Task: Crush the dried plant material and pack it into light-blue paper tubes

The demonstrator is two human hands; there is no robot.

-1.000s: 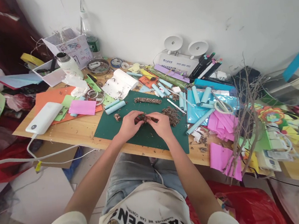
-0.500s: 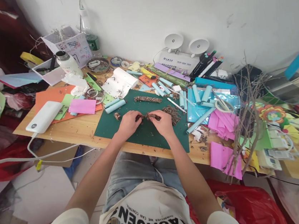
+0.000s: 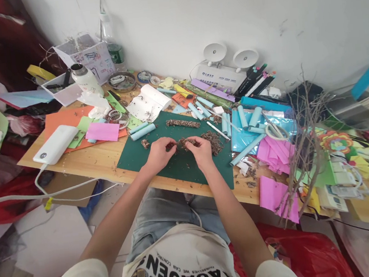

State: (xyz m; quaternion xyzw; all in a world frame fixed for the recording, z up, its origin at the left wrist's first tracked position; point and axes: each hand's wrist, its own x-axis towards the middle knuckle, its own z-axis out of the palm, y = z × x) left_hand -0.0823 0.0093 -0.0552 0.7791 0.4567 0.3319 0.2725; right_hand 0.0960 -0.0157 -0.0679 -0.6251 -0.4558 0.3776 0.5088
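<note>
Over the dark green cutting mat (image 3: pixel 161 164), my left hand (image 3: pixel 158 154) and my right hand (image 3: pixel 202 150) pinch the two ends of a short stick coated in brown bark bits (image 3: pixel 182 144). Both hands have their fingers closed on it. A loose pile of brown bark crumbs (image 3: pixel 214 138) lies just right of my right hand. Behind the hands a finished bark-coated stick (image 3: pixel 182 123) lies on the mat, and a small bark lump (image 3: pixel 144 144) sits to the left.
Light blue paper rolls (image 3: pixel 248 121), pink paper sheets (image 3: pixel 276 192), white scissors (image 3: pixel 276 131) and bare twigs (image 3: pixel 305 142) crowd the right. A white power bank (image 3: pixel 55 145) with its cable, orange paper (image 3: pixel 62 119) and a white bottle (image 3: pixel 85 80) stand left. A twin-head lamp (image 3: pixel 220 70) is by the wall.
Both hands have shifted slightly toward the back of the mat, keeping the bark-coated stick between them. The right hand sits closer to the crumb pile.
</note>
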